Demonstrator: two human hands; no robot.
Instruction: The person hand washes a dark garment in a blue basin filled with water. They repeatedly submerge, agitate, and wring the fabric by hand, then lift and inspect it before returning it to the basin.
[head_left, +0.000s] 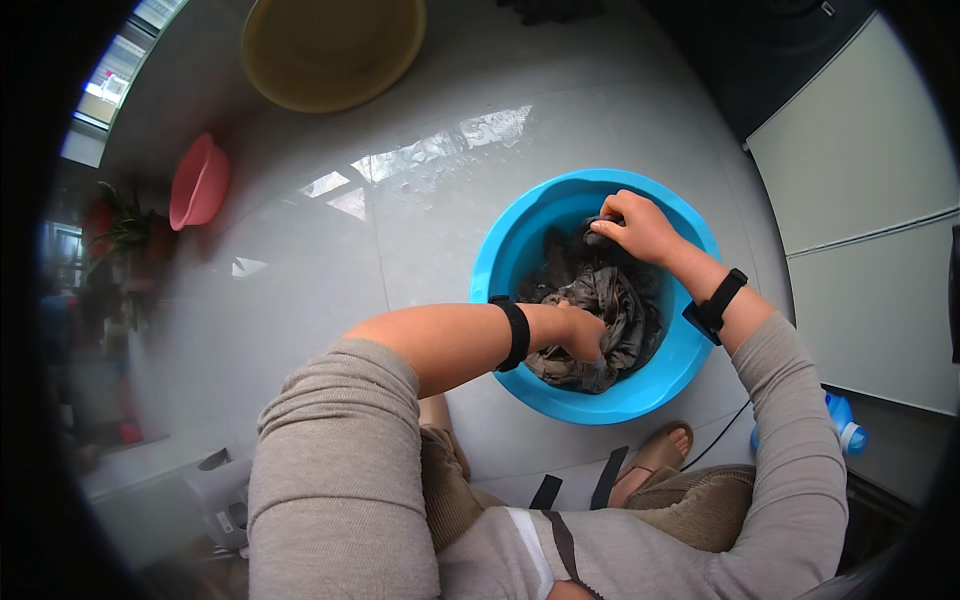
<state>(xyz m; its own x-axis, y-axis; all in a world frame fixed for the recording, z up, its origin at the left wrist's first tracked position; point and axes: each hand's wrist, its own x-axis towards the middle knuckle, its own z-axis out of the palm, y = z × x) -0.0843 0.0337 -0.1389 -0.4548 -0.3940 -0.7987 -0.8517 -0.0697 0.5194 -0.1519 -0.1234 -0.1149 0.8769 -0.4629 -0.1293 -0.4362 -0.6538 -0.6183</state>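
A round blue plastic basin (510, 214) stands on the floor in front of me. Inside it lies a bunched heap of wet, dark grey-brown cloth (619, 300), with a little water showing around it. My right hand (637, 229) is over the far right part of the basin, pinching a fold of the cloth between thumb and fingers. Lower in the basin, my left hand (581, 334) is closed on the cloth near the middle of the heap; its fingertips are partly hidden.
Water is spread on the grey tiled floor (427, 161) beyond the basin. A large yellowish basin (337, 56) stands farther off, and a pink basin (201, 184) is at the left by a potted plant (127, 225). White cabinet doors (862, 172) and a blue bottle (844, 424) are on the right.
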